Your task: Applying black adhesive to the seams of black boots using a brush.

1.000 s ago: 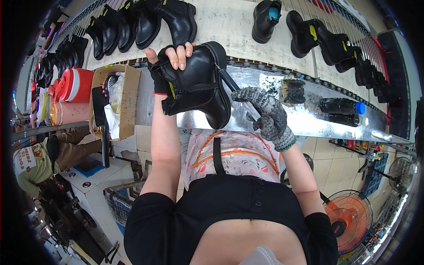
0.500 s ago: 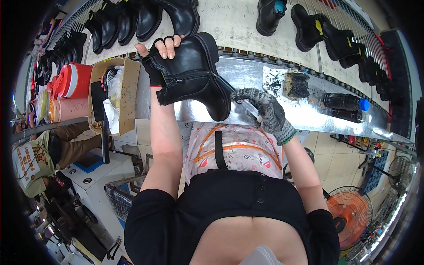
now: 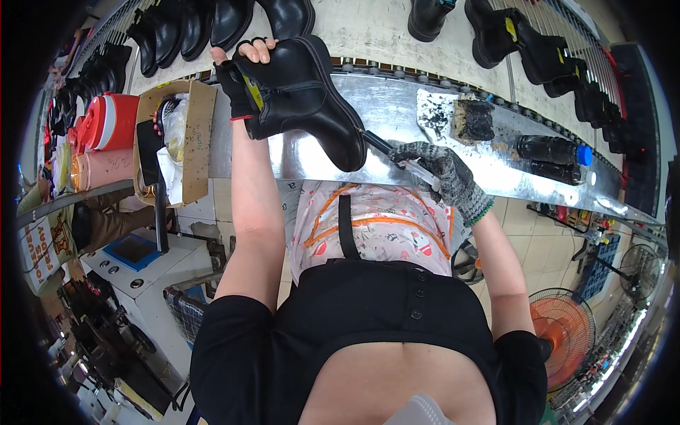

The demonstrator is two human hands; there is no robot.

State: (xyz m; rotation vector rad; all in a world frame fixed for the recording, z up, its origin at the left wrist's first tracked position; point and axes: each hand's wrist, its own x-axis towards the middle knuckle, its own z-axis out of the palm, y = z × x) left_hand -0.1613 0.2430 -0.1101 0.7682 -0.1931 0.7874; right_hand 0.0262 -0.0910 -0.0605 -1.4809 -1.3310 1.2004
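In the head view, the left hand [image 3: 232,79], in a black fingerless glove with a red edge, is clamped on a black boot [image 3: 294,88], with bare fingertips over the back of it. The boot is held above the near side of a metal bench [image 3: 297,163], tilted on its side, its opening toward the left wrist, its sole facing right and its toe pointing down toward the person. A yellow patch shows at the opening.

The right hand [image 3: 443,173], in a grey knitted glove with a green cuff, is closed around a pen-like tool [image 3: 381,144] with a black front and a clear rear part. Its tip is at the edge of the sole near the toe.

On the bench, to the right of that hand, are a dark, stained block [image 3: 473,120] beside a white sheet with black smears [image 3: 432,117], and a dark bottle [image 3: 544,149] with a blue cap. At left stand a cardboard box [image 3: 201,145] and a red jug [image 3: 113,120]. Beyond the bench, more black boots [image 3: 193,28] line a pale belt [image 3: 368,32].
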